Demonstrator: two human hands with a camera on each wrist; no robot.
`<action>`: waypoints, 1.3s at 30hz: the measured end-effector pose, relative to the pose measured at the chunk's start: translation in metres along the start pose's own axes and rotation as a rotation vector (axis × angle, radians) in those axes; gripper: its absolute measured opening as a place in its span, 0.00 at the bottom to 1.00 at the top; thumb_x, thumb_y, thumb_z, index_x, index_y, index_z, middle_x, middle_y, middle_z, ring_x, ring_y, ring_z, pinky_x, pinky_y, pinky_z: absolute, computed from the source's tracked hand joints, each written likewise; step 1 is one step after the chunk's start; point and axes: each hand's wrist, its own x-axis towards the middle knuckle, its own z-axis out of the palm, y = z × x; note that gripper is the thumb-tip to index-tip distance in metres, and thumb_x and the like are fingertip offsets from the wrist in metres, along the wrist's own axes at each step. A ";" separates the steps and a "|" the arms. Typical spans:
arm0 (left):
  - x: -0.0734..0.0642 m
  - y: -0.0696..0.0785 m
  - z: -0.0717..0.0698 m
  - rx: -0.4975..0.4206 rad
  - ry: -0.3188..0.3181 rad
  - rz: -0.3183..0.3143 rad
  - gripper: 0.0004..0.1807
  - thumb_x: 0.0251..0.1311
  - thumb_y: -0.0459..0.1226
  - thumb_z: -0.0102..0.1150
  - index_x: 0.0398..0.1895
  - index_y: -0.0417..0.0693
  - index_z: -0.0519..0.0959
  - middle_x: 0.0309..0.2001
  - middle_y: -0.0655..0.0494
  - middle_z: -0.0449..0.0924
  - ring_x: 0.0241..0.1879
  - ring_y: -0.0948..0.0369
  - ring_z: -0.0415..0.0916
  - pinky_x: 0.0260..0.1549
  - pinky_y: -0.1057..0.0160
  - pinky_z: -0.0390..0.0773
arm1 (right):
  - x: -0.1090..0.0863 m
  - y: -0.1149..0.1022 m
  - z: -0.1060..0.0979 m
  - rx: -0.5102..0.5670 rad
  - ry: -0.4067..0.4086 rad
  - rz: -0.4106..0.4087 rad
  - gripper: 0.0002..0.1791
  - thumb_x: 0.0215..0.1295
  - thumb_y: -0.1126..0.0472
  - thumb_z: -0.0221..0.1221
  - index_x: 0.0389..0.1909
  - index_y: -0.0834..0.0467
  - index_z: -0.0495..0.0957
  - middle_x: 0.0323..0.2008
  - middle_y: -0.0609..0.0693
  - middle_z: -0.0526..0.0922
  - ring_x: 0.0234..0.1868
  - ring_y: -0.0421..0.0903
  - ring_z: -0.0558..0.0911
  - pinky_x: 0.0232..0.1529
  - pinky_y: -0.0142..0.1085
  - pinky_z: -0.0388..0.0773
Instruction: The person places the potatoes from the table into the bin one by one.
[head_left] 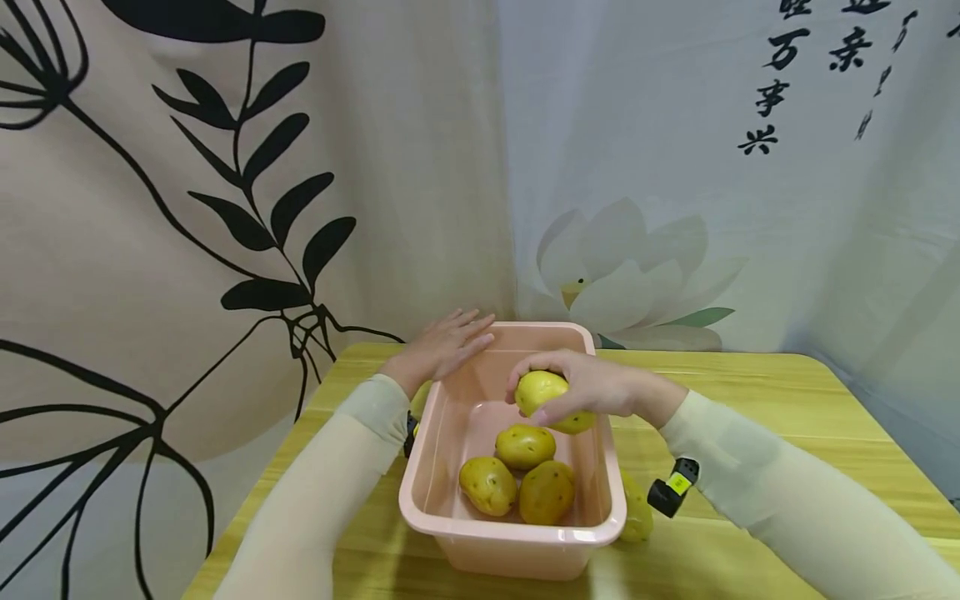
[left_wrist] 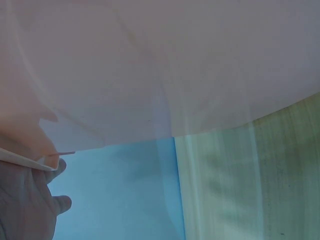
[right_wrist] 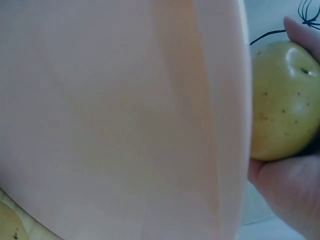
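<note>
A pink plastic basin (head_left: 513, 527) stands on the table with three yellow potatoes on its floor: one farther back (head_left: 525, 446), one at front left (head_left: 487, 486) and one at front right (head_left: 547, 493). My right hand (head_left: 603, 383) grips another potato (head_left: 542, 390) over the basin's right side, thumb on the near side and fingers around the far side. The right wrist view shows this potato (right_wrist: 282, 102) beyond the basin's rim. At the basin's far left corner, my left hand (head_left: 448, 343) rests on the rim with fingers extended. The left wrist view shows it (left_wrist: 25, 200) partly cut off.
Beside the basin's right wall lies a potato (head_left: 636, 512) on the wooden table (head_left: 720, 550). Something yellow (head_left: 420, 402) shows at the left wall, partly hidden by the left wrist. A printed curtain (head_left: 420, 167) hangs behind the table.
</note>
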 end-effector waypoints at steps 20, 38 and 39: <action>-0.001 -0.001 -0.001 -0.006 0.001 0.023 0.35 0.68 0.67 0.21 0.76 0.70 0.50 0.76 0.56 0.44 0.75 0.49 0.36 0.69 0.42 0.40 | 0.033 -0.003 -0.008 -0.141 -0.194 0.084 0.21 0.57 0.57 0.68 0.52 0.53 0.77 0.49 0.52 0.77 0.39 0.44 0.78 0.39 0.39 0.79; -0.001 0.001 -0.001 -0.007 0.005 0.026 0.34 0.69 0.65 0.21 0.75 0.70 0.50 0.76 0.56 0.45 0.75 0.48 0.38 0.68 0.41 0.41 | 0.050 -0.004 -0.015 -0.253 -0.277 0.252 0.18 0.55 0.55 0.69 0.47 0.43 0.78 0.47 0.46 0.76 0.43 0.43 0.77 0.43 0.37 0.77; -0.001 0.001 -0.001 -0.010 0.006 0.025 0.34 0.69 0.65 0.21 0.75 0.70 0.50 0.76 0.56 0.45 0.75 0.48 0.38 0.68 0.41 0.41 | 0.051 -0.004 -0.015 -0.265 -0.282 0.259 0.19 0.55 0.54 0.69 0.47 0.43 0.78 0.47 0.46 0.76 0.43 0.43 0.76 0.44 0.37 0.77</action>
